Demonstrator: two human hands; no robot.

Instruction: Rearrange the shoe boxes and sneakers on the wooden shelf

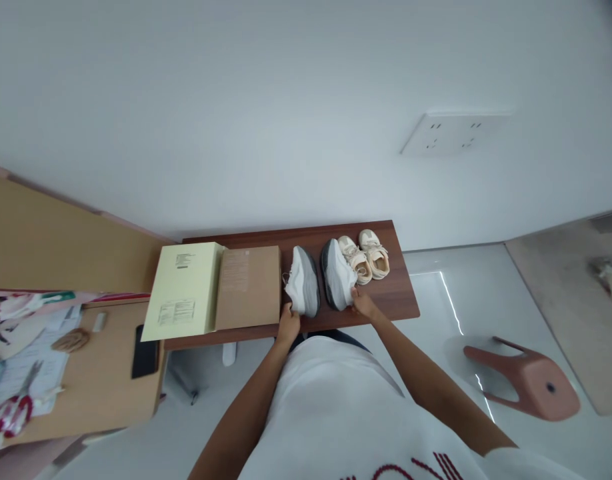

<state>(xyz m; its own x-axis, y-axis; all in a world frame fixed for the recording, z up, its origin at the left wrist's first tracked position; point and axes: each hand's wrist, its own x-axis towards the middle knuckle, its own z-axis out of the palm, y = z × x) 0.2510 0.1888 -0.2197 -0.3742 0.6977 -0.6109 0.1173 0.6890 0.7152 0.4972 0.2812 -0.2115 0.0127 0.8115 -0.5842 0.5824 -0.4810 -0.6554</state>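
Note:
Two white-and-grey sneakers lie on their sides on a dark wooden tabletop, their soles facing each other. My left hand [289,325] grips the near end of the left sneaker [304,281]. At the right one, my right hand [362,303] pinches the near end of the right sneaker [337,275]. Just right of that sneaker stands a pair of small cream shoes, a left cream shoe [355,258] and a right cream shoe [375,255]. Left of the sneakers sits a brown cardboard box [249,288], touching a pale yellow box lid [183,290].
The narrow wooden table [386,300] runs along a white wall with a socket plate [456,133]. At lower left, a desk [106,393] bears a phone [145,352], red-handled scissors [16,410] and papers. A pink stool [536,383] is on the floor at right.

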